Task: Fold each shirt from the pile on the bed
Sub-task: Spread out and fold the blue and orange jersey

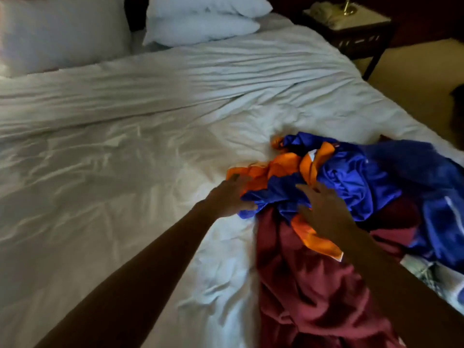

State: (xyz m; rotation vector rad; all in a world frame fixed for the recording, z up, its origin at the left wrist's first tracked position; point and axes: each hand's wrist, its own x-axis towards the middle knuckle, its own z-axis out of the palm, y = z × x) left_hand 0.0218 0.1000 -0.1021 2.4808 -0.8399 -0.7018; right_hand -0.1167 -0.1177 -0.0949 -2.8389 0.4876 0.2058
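A pile of crumpled shirts lies on the right side of the bed [113, 151]. On top is a shiny blue and orange shirt [351, 179]. Under it, nearer to me, spreads a maroon shirt [308, 285], and a darker blue garment [431, 187] lies at the far right. My left hand [229, 197] is at the left edge of the blue and orange shirt, its fingers closing on the fabric. My right hand [324, 209] lies on top of the same shirt with fingers spread.
White pillows [200, 23] stand at the head of the bed, with wrinkled white bedding across the left and middle. A dark nightstand [361, 38] with a lamp base stands beyond the bed's right corner. A patterned cloth [424, 272] peeks out under the pile.
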